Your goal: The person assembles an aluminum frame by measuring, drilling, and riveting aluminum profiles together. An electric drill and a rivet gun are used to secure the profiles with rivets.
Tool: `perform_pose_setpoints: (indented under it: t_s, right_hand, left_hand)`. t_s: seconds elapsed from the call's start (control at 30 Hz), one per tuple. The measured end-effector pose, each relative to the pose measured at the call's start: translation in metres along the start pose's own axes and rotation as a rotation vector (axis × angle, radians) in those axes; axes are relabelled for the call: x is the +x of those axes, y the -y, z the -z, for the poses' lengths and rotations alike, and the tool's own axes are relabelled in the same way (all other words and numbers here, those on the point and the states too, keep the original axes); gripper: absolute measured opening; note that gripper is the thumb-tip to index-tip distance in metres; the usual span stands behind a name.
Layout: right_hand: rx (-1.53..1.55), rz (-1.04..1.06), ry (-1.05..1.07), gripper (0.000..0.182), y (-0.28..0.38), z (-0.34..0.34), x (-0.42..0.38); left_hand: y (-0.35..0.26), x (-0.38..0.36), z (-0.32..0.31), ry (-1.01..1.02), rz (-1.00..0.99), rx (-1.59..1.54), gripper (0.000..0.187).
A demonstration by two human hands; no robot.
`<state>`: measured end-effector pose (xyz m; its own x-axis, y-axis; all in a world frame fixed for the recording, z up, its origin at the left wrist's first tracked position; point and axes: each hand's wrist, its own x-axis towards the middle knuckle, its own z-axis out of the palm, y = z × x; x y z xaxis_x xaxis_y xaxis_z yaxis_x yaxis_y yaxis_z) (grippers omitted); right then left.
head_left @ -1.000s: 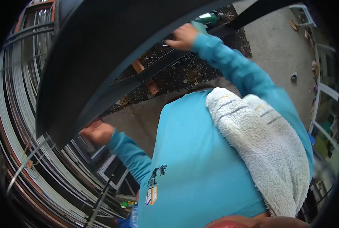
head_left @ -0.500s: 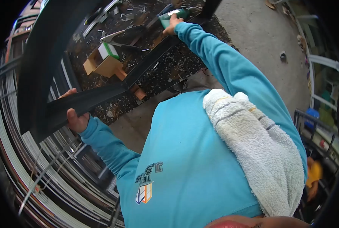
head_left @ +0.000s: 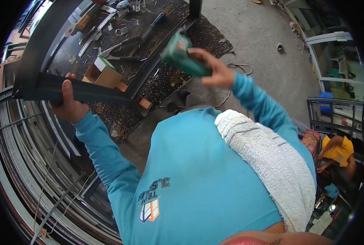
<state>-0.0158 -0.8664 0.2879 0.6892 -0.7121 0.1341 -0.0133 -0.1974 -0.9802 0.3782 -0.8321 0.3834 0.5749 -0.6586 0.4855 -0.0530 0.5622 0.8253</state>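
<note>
My left hand [head_left: 70, 100] grips the lower bar of a dark metal frame [head_left: 94, 89], thumb on the near face and fingertips showing behind it. The frame leans over a dark, littered work table [head_left: 165, 81]. My right hand [head_left: 216, 71] is wrapped round a green power tool [head_left: 186, 57], held in the air to the right of the frame. Motion blurs the tool, so its exact kind cannot be made out. Within the frame's outline lie a small open cardboard box [head_left: 108, 77], long-handled pliers or snips [head_left: 127, 48] and a blue-handled tool [head_left: 158, 19].
A wood block [head_left: 145, 103] lies by the frame's corner. Long metal profiles [head_left: 31, 163] are stacked at left. A cable [head_left: 227, 96] trails over the concrete floor [head_left: 255, 45]. A person in a yellow shirt [head_left: 340, 151] is at the right. A towel [head_left: 271, 163] hangs over my shoulder.
My right hand has lifted the green tool off the table area and brought it right and toward me. My left hand still holds the frame, which sits slightly further left and higher in view.
</note>
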Motion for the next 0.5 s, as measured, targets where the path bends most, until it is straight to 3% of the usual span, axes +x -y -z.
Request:
perform_pose_setpoints:
  t_s: [0.17, 0.2, 0.3, 0.5]
  right_hand:
    - [-0.467, -0.267, -0.080, 0.087, -0.031, -0.018, -0.075]
    - [-0.406, -0.268, -0.179, 0.086, -0.057, -0.017, -0.077]
    - [-0.647, -0.275, -0.271, 0.085, -0.113, -0.007, -0.067]
    - [-0.715, -0.313, -0.387, 0.081, -0.169, 0.021, -0.024]
  left_hand:
    - [-0.004, -0.001, 0.014, -0.051, 0.030, -0.040, 0.038]
    - [-0.001, 0.000, 0.019, -0.056, 0.021, -0.024, 0.041]
    - [-0.003, 0.001, 0.030, -0.010, -0.016, 0.001, 0.044]
    - [0.010, -0.008, 0.067, 0.053, -0.009, -0.035, 0.057]
